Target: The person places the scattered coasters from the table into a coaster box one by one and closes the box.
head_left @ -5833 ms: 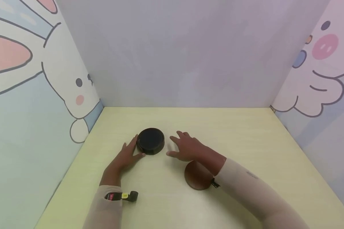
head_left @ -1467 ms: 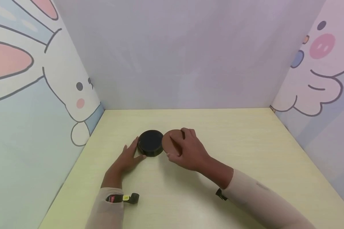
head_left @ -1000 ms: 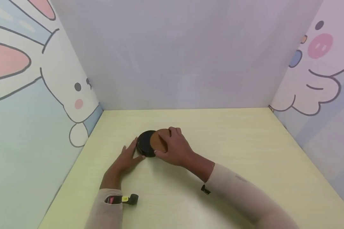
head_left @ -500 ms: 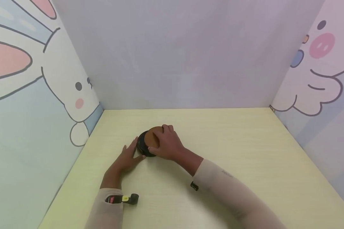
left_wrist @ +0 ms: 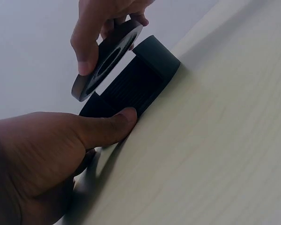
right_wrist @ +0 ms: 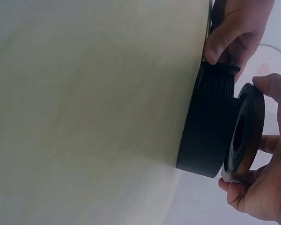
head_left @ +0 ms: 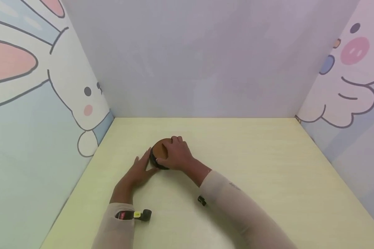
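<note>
A round black coaster holder (head_left: 153,160), with ribbed inner walls and a gap in its side, stands on the table. My left hand (head_left: 138,173) steadies it from the left; the thumb (left_wrist: 117,124) presses on its wall in the left wrist view. My right hand (head_left: 178,155) grips the edge of a brown round coaster (head_left: 158,151), which has a dark underside with a ring mark. In the right wrist view the coaster (right_wrist: 256,136) sits just over the mouth of the holder (right_wrist: 208,126), slightly tilted. From the head view it covers most of the holder's top.
The pale yellow table (head_left: 252,155) meets a plain grey back wall (head_left: 202,69). Side walls bear a rabbit drawing (head_left: 71,83) on the left and a pink-cheeked figure (head_left: 355,76) on the right. Dark wrist cameras (head_left: 145,215) sit on both sleeves.
My right hand has picked up the brown coaster from the table and carried it left, over the black holder. The left hand has stayed against the holder, which keeps its place.
</note>
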`<state>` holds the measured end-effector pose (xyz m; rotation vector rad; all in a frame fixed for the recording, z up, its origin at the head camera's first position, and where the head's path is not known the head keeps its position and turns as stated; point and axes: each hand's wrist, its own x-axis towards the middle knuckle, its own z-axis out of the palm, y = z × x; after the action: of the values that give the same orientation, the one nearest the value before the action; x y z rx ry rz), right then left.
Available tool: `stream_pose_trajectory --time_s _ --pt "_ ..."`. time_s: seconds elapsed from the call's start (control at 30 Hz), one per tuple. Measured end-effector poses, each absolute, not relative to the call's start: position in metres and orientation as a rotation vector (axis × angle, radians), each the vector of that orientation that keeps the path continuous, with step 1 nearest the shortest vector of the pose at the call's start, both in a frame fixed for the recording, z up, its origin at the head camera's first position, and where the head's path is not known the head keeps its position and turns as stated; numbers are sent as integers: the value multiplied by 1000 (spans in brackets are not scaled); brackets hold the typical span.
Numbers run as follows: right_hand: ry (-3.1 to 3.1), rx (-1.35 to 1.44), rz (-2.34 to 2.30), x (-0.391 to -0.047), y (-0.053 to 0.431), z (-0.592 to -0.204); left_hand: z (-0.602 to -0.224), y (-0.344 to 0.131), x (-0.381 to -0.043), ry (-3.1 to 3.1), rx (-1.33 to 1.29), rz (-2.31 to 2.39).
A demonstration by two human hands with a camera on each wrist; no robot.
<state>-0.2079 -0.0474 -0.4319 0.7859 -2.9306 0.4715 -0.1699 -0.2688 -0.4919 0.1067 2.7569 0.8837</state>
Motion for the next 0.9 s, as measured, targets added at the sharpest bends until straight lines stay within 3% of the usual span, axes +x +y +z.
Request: stream_pose_trajectory --time_s 0.9 --pt "-2993 866 259 -209 -51 -435 -488 -265 -170 2759 123 869"
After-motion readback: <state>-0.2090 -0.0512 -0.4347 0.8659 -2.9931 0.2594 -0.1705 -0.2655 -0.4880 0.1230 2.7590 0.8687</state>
